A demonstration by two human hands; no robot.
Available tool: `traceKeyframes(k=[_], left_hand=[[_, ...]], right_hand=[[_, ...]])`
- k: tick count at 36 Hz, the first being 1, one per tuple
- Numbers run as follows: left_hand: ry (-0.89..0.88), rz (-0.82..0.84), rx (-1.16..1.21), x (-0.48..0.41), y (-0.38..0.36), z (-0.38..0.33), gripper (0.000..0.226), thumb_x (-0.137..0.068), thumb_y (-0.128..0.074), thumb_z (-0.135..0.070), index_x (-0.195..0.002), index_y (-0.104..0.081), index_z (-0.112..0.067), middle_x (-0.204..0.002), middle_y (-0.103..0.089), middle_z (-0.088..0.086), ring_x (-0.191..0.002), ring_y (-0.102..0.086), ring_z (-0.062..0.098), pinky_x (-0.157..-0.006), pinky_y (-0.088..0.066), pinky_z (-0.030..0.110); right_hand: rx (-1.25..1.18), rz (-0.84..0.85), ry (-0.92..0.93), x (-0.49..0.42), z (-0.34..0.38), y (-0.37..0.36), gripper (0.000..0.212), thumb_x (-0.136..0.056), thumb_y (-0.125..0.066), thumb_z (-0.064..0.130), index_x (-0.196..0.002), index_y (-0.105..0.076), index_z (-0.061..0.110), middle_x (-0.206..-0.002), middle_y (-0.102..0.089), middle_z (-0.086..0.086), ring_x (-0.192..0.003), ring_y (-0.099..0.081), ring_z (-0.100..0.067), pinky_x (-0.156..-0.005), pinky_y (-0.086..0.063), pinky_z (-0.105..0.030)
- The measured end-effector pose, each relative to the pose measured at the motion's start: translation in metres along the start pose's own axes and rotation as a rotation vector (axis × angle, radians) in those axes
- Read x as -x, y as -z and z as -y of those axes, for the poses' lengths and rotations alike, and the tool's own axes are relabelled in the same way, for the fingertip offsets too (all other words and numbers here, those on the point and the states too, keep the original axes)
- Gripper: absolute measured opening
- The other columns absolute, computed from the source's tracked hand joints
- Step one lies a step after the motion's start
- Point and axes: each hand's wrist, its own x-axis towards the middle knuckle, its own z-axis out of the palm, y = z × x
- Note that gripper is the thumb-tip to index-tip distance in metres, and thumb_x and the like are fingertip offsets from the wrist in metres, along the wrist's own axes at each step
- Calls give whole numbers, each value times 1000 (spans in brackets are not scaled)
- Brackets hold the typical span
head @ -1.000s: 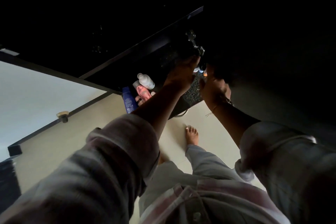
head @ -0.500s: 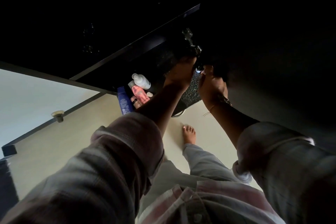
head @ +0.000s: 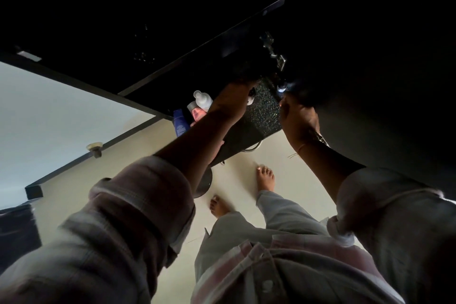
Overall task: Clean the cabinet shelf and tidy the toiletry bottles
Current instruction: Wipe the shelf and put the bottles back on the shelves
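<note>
**A:** Head view. Cabinet shelf?

**B:** Cabinet shelf (head: 265, 118): dark, speckled, in deep shadow. Cannot tell whether it has been wiped.

**A:** Bottles?

**B:** White bottle (head: 203, 100), pink tube (head: 197, 113) and blue bottle (head: 180, 126) are bunched at the shelf's left end, leaning and not lined up. Small bottle (head: 281, 87) is at the back.

**A:** Hands?

**B:** Left hand (head: 232, 100) reaches in, fingers lost in the dark. Right hand (head: 298, 118) is curled just beside the small bottle. Cannot tell what either holds.

**A:** Progress?

**B:** Probably early, with most of the tidying left.

Bottles (head: 202, 101) crowd shelf (head: 264, 118) left end; speckled middle free; hinge (head: 274, 53) above.
</note>
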Motion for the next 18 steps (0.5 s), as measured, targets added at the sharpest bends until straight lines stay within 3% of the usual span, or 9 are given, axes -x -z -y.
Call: traceKeyframes(k=[2,4,6,8,10,13,15,18], left_hand=[[14,23,-46,6,7,3,39,-96,-49,-6,-135,-51,-12,-134,-56,13,-126,-51,27,-103,-35,29],[19,37,-116,11,14,1,41,-97,-44,-4,-138,-48,-13,-140,-51,10,-130,-46,25,-100,-25,23],[6,57,-208,17,23,-6,43,-98,-39,-2,-139,-45,-15,-144,-47,5,-132,-44,22,-92,-13,26],[-9,75,-268,24,31,-13,41,-99,-37,-4,-137,-46,-16,-144,-47,4,-131,-43,20,-86,-19,27],[24,92,-315,26,27,-7,36,-100,-38,-7,-131,-50,-17,-140,-50,4,-128,-46,20,-90,-22,32],[140,191,-304,32,27,-1,34,-96,-45,-7,-125,-53,-22,-129,-58,4,-120,-54,27,-100,-29,54],[156,243,-325,31,24,5,38,-96,-46,-10,-131,-50,-25,-128,-59,5,-119,-55,31,-99,-28,65],[161,275,-397,26,15,20,47,-96,-45,-5,-138,-44,-25,-132,-57,8,-120,-53,37,-99,-30,65]], right_hand=[[-107,45,94,8,2,-5,19,-94,-46,25,-104,-62,24,-74,-68,-6,-65,-65,-32,-52,-38,-25],[-196,104,175,16,6,-11,19,-94,-45,28,-105,-60,24,-84,-72,-3,-71,-69,-24,-55,-49,-27],[-248,135,240,26,12,-18,21,-95,-48,28,-109,-62,23,-94,-75,-2,-81,-71,-23,-63,-56,-33],[-291,178,302,34,21,-23,25,-96,-48,30,-113,-63,22,-99,-75,-2,-88,-72,-23,-70,-57,-36],[-332,248,352,40,31,-28,29,-96,-45,32,-115,-63,20,-101,-75,-4,-92,-72,-23,-75,-57,-40],[-329,304,387,43,44,-32,31,-95,-47,31,-117,-64,18,-98,-75,-9,-89,-71,-27,-76,-57,-40],[-303,300,416,44,51,-33,27,-95,-53,24,-117,-66,15,-94,-74,-12,-85,-71,-30,-75,-56,-34],[-298,291,450,42,61,-32,24,-92,-60,14,-114,-68,12,-92,-75,-11,-84,-71,-29,-73,-48,-25]])
